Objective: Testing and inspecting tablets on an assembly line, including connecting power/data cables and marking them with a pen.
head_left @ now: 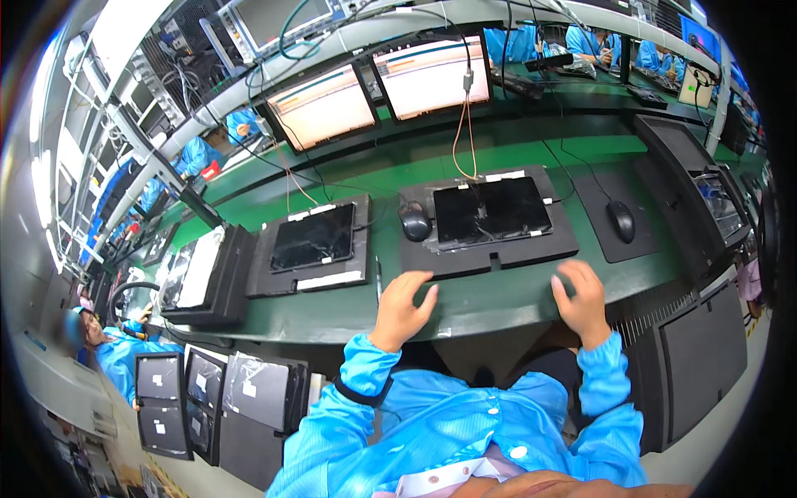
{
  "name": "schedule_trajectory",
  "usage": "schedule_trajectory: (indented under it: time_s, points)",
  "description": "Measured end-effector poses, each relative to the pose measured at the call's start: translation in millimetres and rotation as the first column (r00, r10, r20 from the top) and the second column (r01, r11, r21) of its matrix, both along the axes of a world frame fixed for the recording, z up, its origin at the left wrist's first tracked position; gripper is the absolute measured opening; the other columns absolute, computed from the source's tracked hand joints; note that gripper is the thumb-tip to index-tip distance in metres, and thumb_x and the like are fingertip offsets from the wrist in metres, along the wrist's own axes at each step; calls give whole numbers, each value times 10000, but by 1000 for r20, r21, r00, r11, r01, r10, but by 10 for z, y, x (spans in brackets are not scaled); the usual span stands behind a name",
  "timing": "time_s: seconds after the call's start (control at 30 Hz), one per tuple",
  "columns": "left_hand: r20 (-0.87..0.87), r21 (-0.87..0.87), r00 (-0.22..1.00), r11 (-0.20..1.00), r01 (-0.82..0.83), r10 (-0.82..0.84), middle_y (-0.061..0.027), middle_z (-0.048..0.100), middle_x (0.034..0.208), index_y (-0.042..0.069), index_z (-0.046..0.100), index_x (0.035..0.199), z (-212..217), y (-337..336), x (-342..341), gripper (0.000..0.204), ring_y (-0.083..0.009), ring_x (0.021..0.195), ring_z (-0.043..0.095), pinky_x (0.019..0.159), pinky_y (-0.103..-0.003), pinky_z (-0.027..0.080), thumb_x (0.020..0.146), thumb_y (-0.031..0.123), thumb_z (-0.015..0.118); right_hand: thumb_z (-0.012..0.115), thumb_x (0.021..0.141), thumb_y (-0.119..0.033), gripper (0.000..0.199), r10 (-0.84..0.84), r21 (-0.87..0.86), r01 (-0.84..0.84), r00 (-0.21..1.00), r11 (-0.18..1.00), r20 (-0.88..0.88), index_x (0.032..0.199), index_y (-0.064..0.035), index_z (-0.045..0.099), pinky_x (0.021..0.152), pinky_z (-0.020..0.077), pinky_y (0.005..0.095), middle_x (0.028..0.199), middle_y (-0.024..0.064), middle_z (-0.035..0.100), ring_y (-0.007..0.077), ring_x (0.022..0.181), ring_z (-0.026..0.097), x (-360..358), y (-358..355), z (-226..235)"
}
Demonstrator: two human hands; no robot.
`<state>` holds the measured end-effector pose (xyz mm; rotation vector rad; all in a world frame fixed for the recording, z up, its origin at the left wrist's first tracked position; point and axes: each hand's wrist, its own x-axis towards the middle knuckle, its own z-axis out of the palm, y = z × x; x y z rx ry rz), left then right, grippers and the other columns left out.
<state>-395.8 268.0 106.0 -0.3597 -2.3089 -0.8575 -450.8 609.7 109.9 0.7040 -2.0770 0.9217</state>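
My left hand [403, 310] hovers over the front edge of the green bench [465, 311], open and empty, thumb apart from the curled fingers. My right hand [582, 302], open as well, is over the same edge farther right with nothing in it. Beyond them a dark tablet [493, 211] lies flat in a black foam tray [544, 251]; neither hand touches it. A black mouse [414, 222] sits on the tray's left side. Close to my left fingers lies a pen [378, 278]. A second tablet [314, 238] rests in another foam tray [264, 280] to the left.
Another mouse [620, 222] is on a mouse pad [599, 192]. Two lit monitors [322, 109] stand behind. Stacked trays [228, 286] are at left, a large black tray [677, 195] at right. Thin cables [456, 141] hang toward the tablets. Another person [124, 353] works at far left.
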Motion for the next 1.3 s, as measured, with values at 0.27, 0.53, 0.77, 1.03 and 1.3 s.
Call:
schedule_trajectory:
  time_s: [0.27, 0.53, 0.77, 1.03, 1.3]
  points:
    - [77, -68, 996, 997, -45, 50, -131, 694, 1049, 29, 706, 1038, -291, -204, 78, 261, -331, 972, 670, 849, -412, 545, 810, 129, 782, 667, 933, -90, 98, -89, -288, 199, 930, 937, 356, 974, -1, 674, 705, 513, 315, 908, 108, 654, 231, 794, 647, -1075, -90, -223]
    - [103, -242, 994, 970, -18, 44, -164, 654, 1160, 7, 700, 1085, -232, -130, 100, 351, -358, 1070, 628, 927, -439, 513, 794, 180, 790, 658, 915, -179, 238, -355, -256, 411, 904, 875, 240, 1089, -20, 685, 864, 505, 407, 997, 122, 659, 301, 962, 647, -1142, 91, -512]
    - [118, -186, 988, 980, -75, 98, -175, 626, 1221, 12, 695, 1114, -282, -165, 137, 366, -367, 1118, 608, 959, -448, 495, 796, 166, 789, 665, 914, -199, 273, -339, -24, 362, 892, 932, 298, 1136, -46, 706, 932, 498, 412, 1120, 147, 666, 347, 1083, 625, -1064, 38, -521]
    - [159, -235, 968, 960, -153, 194, -263, 446, 1471, 32, 550, 1398, -277, -176, 127, 661, -459, 1345, 458, 1110, -499, 407, 824, 254, 792, 656, 923, -177, 248, -302, -42, 345, 868, 938, 394, 1127, -42, 699, 935, 499, 422, 1126, 147, 668, 348, 1081, 628, -1099, 72, -518]
    - [135, -368, 970, 919, -140, 202, -279, 424, 1500, -33, 513, 1406, -251, -142, 78, 678, -460, 1385, 427, 1188, -532, 319, 858, 291, 745, 666, 909, -169, 245, -306, -53, 352, 871, 935, 385, 1116, -40, 686, 913, 493, 431, 1091, 152, 643, 358, 1055, 616, -1083, 72, -506]
